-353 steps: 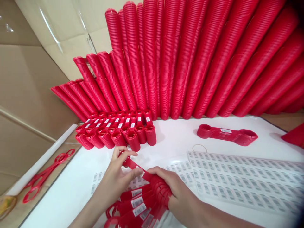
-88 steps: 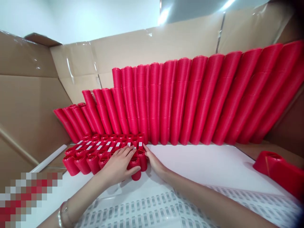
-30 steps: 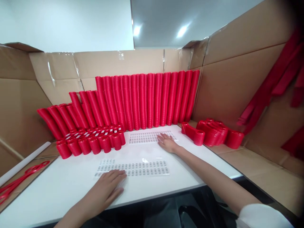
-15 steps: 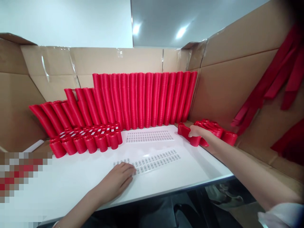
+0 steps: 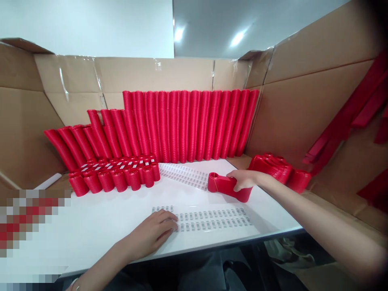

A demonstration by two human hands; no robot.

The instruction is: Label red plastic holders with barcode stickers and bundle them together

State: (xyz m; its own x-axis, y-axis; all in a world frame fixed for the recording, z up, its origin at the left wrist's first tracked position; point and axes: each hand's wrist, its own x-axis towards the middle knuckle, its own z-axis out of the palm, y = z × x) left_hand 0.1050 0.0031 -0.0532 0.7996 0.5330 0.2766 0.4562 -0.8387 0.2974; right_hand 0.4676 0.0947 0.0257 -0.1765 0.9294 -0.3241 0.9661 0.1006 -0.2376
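My right hand [image 5: 244, 180] is closed around a glossy red bundle [image 5: 220, 182], long and low with rounded ends and a thin band around it. This bundle is over the right part of the white table, beside the rear sheet of small printed labels [image 5: 184, 176]. Resting at the left part of the front label sheet [image 5: 215, 220], my left hand [image 5: 156, 230] has its fingers curled and its fingertips at the sheet; whether a single label is between them I cannot see.
Tall red stacks [image 5: 182, 125] line the cardboard back wall [image 5: 151, 74]. Shorter red bundles [image 5: 113, 178], several with white labels on top, stand in rows at left. More red bundles [image 5: 273, 167] are piled at right, near the cardboard side wall [image 5: 303, 97]. The table's front edge [image 5: 212, 245] is close.
My right hand has brought the red bundle leftward and nearer from beside the right pile. The rear label sheet now lies at a slant. My left hand stays at the front sheet.
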